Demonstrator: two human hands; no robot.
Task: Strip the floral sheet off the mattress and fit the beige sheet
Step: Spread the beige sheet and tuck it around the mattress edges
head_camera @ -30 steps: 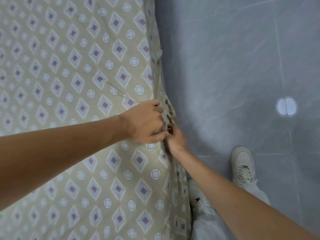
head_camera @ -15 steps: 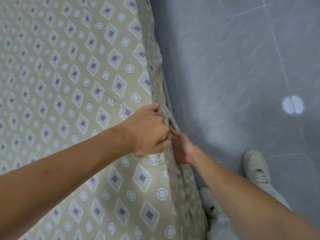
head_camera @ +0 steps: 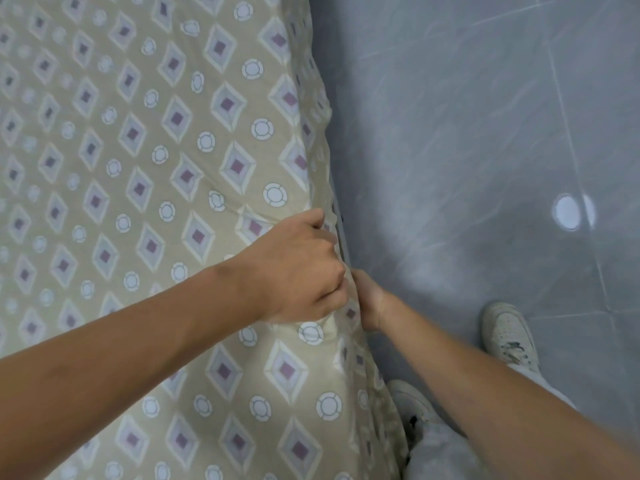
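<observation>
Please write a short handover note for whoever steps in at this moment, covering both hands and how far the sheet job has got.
Left hand: fingers curled, gripping the patterned beige sheet at the mattress's side edge.
Right hand: low beside the edge, fingers hidden behind the hanging fabric; grip cannot be told.
Sheet lies spread across the mattress top, its edge draping down toward the grey floor. No second sheet in view.
Done: sheet laid over the top.
Left: this side edge, apparently still to be tucked; corners out of view, check them.
</observation>
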